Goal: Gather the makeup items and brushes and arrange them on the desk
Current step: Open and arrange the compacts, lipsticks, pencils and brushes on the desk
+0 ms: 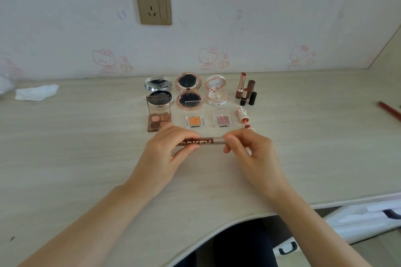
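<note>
A brown cosmetic tube (200,142) is held level above the table (86,158), gripped at one end by the left hand (167,149) and pinched at its cap by the right hand (249,149).

- The brown tube (202,142) showed white capital letters, "ORKEY"; the left hand (171,147) covered the start of the word, and the right hand (249,147) pinched the tube's pale end.
- Small dark print stood on the clear lid above the orange eyeshadow pan (193,121), too small to read.
- The same kind of print stood above the pink eyeshadow pan (222,120), also unreadable.
- The lid of the four-colour palette (159,115) carried a blurred dark label.
</note>
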### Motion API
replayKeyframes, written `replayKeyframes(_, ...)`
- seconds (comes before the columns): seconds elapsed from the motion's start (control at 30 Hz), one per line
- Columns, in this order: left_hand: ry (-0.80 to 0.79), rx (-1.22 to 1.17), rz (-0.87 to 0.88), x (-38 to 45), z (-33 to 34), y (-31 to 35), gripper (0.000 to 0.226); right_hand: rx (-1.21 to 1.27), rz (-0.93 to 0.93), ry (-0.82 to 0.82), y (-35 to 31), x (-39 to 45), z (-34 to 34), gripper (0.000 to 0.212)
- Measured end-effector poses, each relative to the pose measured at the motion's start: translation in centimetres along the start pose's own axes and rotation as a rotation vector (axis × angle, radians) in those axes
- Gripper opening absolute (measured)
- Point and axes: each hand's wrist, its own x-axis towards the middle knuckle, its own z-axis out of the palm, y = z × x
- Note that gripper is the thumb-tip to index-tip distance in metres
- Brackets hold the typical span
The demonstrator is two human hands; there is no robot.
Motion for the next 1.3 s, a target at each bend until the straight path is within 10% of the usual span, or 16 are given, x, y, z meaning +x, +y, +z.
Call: replayKeyframes(1.3, -0.004, 0.016, -0.023, -0.01, 0.01, -0.32, 0.017, 0.119, 0.072, 0.015, -0.24, 0.07, 0.14, 0.008)
